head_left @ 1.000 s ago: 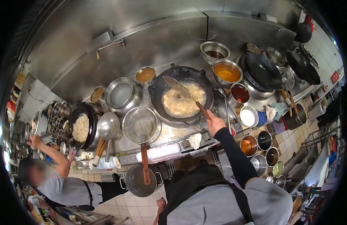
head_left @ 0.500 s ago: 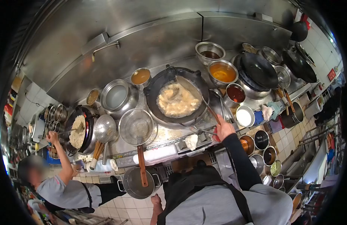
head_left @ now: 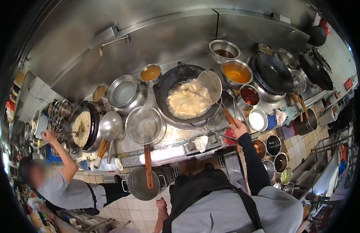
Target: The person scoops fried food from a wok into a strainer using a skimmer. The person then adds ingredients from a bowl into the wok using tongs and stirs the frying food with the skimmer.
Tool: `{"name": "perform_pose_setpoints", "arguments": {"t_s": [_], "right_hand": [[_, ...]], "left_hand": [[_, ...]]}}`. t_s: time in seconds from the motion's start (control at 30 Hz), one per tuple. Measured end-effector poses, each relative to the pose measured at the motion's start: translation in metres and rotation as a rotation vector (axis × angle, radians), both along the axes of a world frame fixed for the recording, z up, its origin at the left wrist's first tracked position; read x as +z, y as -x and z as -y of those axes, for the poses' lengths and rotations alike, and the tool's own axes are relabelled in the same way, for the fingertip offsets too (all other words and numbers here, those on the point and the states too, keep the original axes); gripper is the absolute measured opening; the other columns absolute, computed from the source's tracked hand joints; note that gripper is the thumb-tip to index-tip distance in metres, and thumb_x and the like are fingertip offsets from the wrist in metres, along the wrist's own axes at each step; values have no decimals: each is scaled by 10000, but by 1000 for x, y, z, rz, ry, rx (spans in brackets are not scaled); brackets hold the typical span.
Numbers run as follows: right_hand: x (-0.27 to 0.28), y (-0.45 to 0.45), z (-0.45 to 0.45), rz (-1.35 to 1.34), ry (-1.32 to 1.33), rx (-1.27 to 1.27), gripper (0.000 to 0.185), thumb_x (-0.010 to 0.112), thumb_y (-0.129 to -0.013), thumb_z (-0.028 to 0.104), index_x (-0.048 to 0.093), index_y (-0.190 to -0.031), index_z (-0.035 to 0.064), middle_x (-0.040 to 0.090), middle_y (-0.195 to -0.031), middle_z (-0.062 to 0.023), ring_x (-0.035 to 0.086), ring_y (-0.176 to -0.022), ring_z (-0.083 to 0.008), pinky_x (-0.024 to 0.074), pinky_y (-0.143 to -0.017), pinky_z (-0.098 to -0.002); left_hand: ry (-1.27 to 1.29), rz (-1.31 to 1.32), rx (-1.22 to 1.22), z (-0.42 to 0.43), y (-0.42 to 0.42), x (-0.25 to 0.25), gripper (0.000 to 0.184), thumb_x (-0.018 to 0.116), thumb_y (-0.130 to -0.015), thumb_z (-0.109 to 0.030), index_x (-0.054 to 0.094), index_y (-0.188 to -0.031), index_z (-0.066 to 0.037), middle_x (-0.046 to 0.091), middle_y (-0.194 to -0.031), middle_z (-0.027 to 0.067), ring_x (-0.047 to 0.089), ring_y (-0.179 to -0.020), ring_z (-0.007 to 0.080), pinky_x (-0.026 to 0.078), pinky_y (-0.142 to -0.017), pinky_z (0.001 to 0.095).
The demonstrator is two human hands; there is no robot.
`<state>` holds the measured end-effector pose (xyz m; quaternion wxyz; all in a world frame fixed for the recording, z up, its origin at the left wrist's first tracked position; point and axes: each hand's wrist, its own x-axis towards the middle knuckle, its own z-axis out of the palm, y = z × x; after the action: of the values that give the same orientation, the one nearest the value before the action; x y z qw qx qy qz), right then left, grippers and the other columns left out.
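My right hand [head_left: 238, 129] is closed around the wooden handle of a round wire-mesh strainer [head_left: 210, 86]. The strainer's mesh lies over the right side of a big black wok [head_left: 164, 79]. Pale, lumpy pieces of food [head_left: 189, 101] sit in foaming oil in that wok. Down beside my body hangs my left hand [head_left: 161, 203], its fingers curled in and nothing visible in them. Above it stands a deep two-handled pot [head_left: 139, 190], with the handle of a second mesh strainer [head_left: 144, 125] reaching across it.
At the left, a co-worker [head_left: 71, 190] stirs rice [head_left: 82, 128] in another wok. A perforated ladle [head_left: 111, 126] and a steel pot of liquid [head_left: 123, 93] stand between. Bowls of orange liquid [head_left: 237, 72] and red sauce [head_left: 249, 95] sit right of my wok.
The strainer has come up from among the food to the wok's right side, its mesh now facing me. My right hand has shifted slightly right. My left hand stays low.
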<state>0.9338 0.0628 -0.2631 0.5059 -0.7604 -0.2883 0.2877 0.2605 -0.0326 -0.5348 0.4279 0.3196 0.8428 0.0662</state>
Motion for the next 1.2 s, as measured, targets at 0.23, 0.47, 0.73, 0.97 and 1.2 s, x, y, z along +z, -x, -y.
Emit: {"name": "perform_pose_setpoints", "arguments": {"t_s": [0.23, 0.47, 0.73, 0.97, 1.2], "right_hand": [[17, 13, -19, -1064, 124, 100, 527, 610, -980, 154, 393, -1460, 153, 483, -671, 9, 305, -432, -53, 249, -360, -225], [24, 22, -14, -947, 120, 268, 581, 601, -982, 156, 356, -1509, 147, 481, -677, 6, 304, -437, -39, 225, -362, -212], [21, 66, 4, 85, -112, 272, 481, 621, -942, 136, 526, -1404, 41, 710, -1043, -170, 687, -912, -276, 526, -806, -338], [70, 91, -6, 316, -155, 223, 494, 628, -919, 171, 535, -1389, 50, 677, -1078, -274, 663, -1036, -404, 521, -863, -399], [85, 98, 17, 536, -3, 271, 511, 605, -909, 168, 519, -1408, 106, 671, -872, -277, 648, -826, -469, 520, -736, -511]], "left_hand": [[61, 20, -34, 31, -24, 60, 371, 583, -919, -238, 619, -889, 130, 616, -687, 181, 639, -627, 352, 505, -508, 465], [41, 134, -58, 16, -6, 54, 376, 599, -928, -216, 574, -1077, 129, 625, -923, 224, 646, -822, 394, 564, -634, 546], [-87, 51, 67, 3, -20, 48, 361, 560, -923, -274, 654, -778, 43, 658, -670, 240, 638, -591, 350, 494, -612, 482], [-35, 83, -65, 3, -14, 43, 277, 598, -885, -264, 685, -849, -3, 687, -750, 240, 678, -717, 364, 511, -679, 470], [-45, 72, 63, -6, -27, 61, 270, 620, -862, -266, 688, -784, -17, 691, -747, 239, 693, -730, 357, 510, -682, 457]]}}
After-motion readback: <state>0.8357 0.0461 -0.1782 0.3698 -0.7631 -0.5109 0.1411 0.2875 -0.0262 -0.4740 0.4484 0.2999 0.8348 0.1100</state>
